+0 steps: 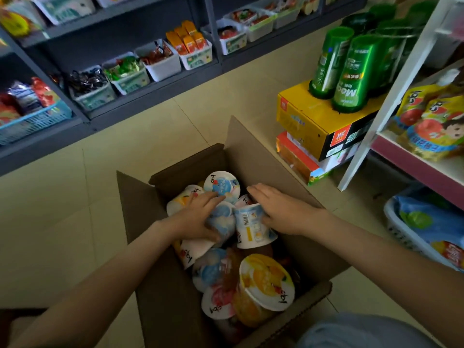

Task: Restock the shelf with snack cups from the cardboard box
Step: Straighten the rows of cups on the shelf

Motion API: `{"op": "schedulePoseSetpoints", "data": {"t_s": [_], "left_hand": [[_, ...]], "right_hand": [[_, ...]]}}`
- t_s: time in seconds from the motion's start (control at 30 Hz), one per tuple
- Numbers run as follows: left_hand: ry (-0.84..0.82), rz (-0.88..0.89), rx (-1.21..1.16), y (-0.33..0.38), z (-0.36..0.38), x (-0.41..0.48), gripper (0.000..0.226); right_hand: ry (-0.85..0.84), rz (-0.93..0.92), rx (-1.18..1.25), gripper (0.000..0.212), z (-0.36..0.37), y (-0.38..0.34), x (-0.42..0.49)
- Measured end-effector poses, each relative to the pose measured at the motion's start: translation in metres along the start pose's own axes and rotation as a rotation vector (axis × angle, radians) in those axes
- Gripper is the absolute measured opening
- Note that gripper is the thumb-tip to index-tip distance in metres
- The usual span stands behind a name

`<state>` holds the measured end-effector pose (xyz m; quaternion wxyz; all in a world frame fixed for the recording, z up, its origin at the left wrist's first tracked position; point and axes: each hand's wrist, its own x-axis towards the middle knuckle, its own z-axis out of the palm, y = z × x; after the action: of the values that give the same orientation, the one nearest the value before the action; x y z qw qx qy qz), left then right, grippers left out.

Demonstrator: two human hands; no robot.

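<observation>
Cardboard box (175,285) sits open on the floor, flaps up, packed with snack cups lying at all angles. Both hands are down inside it, at its far half. Left hand (200,217) is wrapped over a blue-label cup (221,219) lying on its side, fingers curled across it, thumb underneath. Right hand (278,212) presses against the far side of a barcode cup (253,227) just right of the blue one; grip looks partial (fingers hidden behind the cup, so can't tell if it's clenched). The two cups touch between the hands. Orange-lid cup (266,282) lies at the box's near end, clear of both hands. White shelf (411,169) stands right of the box, well apart.
</observation>
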<state>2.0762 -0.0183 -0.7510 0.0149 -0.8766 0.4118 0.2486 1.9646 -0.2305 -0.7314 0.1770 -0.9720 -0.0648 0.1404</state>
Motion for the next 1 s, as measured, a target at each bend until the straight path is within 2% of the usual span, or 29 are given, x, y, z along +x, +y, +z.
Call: {"op": "schedulePoseSetpoints", "data": {"t_s": [0.07,0.17,0.23,0.33,0.43,0.53,0.6,0.67,0.77,0.87,1.0], "left_hand": [[0.01,-0.027,-0.045,-0.012,0.002,-0.009,0.131],[-0.018,0.006,0.055,-0.013,0.004,-0.016,0.13],[-0.033,0.037,0.167,-0.002,0.0,-0.015,0.122],[0.001,0.076,0.233,0.02,-0.013,-0.006,0.087],[-0.004,0.097,0.219,0.038,-0.028,0.005,0.069],[-0.001,0.106,0.185,0.051,-0.043,0.009,0.063],[-0.007,0.118,0.152,0.054,-0.052,0.005,0.063],[-0.037,0.165,0.1,0.051,-0.061,-0.002,0.074],[-0.049,0.201,-0.07,0.04,-0.078,-0.018,0.103],[0.058,0.25,-0.115,0.036,-0.097,-0.022,0.111],[0.337,0.379,-0.16,0.044,-0.118,-0.019,0.123]], "right_hand": [[0.001,-0.011,0.004,0.072,0.0,0.008,0.001],[-0.043,-0.05,-0.135,0.086,0.003,0.017,-0.004],[-0.079,-0.08,-0.387,0.102,0.008,0.015,-0.009],[-0.095,-0.138,-0.704,0.117,0.024,0.001,-0.004],[-0.059,-0.164,-0.749,0.104,0.036,-0.007,0.007],[-0.002,-0.193,-0.734,0.093,0.043,-0.001,0.009],[0.043,-0.214,-0.563,0.094,0.039,0.002,0.009],[0.066,-0.156,-0.189,0.093,0.029,0.001,0.008],[0.155,0.016,0.378,0.09,0.01,-0.001,0.014],[0.25,0.159,0.753,0.075,-0.024,-0.002,0.016],[0.246,0.199,1.122,0.048,-0.068,-0.005,0.001]]}}
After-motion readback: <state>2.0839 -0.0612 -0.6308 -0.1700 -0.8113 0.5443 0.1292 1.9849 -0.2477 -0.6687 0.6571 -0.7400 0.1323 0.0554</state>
